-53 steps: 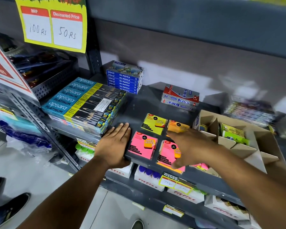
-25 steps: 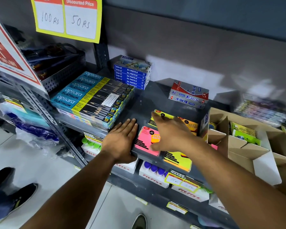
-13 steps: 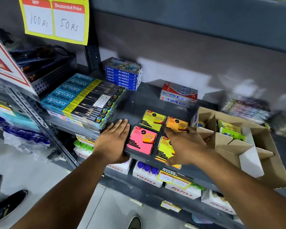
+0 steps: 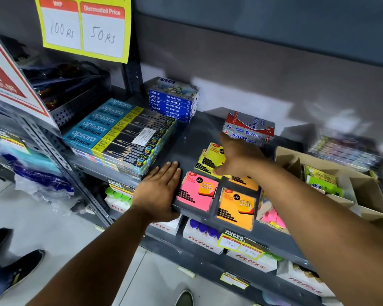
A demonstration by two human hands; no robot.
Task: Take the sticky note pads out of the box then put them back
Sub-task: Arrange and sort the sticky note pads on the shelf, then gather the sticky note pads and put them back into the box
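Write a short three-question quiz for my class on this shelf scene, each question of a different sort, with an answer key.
1. True or false: the left hand lies flat and open on the shelf.
2. Multiple choice: which pad lies nearest the left hand? A) pink pad B) front orange pad C) yellow pad
3. Fill in: the right hand reaches over the ____ pad.

Key
1. True
2. A
3. yellow
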